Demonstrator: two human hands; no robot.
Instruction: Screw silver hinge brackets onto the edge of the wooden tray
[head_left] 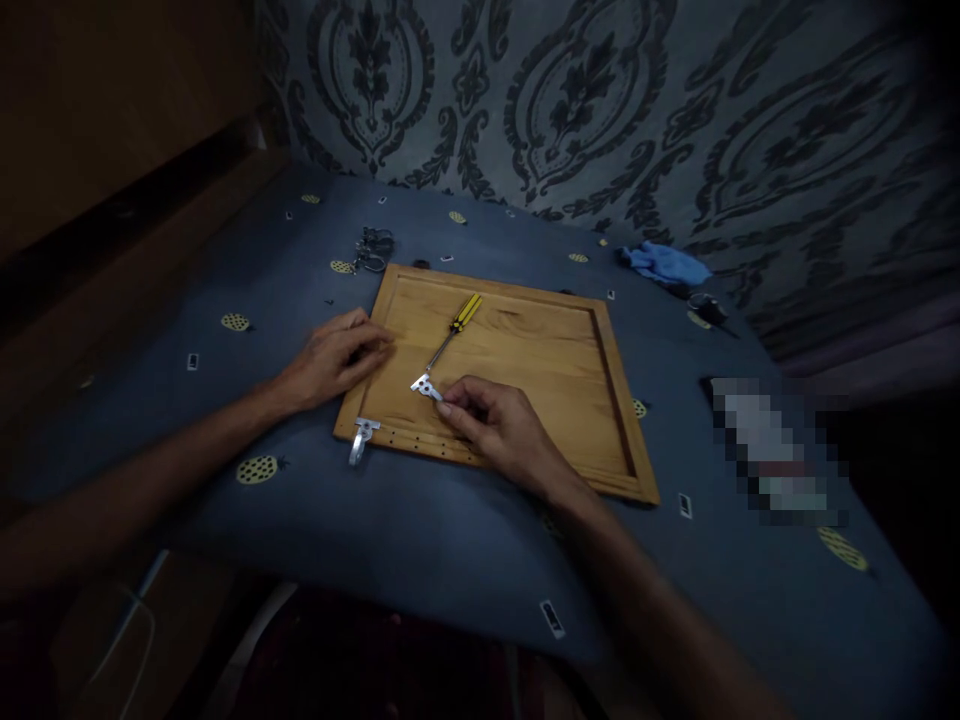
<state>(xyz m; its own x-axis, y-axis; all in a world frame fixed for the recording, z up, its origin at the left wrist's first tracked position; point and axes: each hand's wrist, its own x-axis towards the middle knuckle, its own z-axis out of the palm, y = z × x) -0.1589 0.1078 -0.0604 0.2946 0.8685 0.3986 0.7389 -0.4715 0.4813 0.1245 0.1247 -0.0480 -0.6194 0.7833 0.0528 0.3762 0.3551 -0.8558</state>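
A framed wooden panel [517, 350] lies flat in front of me. My right hand [499, 425] pinches a small silver metal hinge [425, 387] by one end, above the panel's near left part. Another hinge [362, 435] sits on the panel's near edge, at the left corner, its arm hanging past the edge. My left hand [337, 355] rests at the panel's left side, thumb and fingers apart, with nothing seen in it. On the panel lies a screwdriver [466, 312] with a yellow and black handle; its tip points toward the held hinge.
The panel rests on a dark blue patterned cloth [292, 520]. Small dark metal pieces [373, 248] lie behind its far left corner. A blue crumpled cloth [667, 264] and a dark object [709, 310] are at the back right. A blurred-out rectangular object [772, 450] lies at the right.
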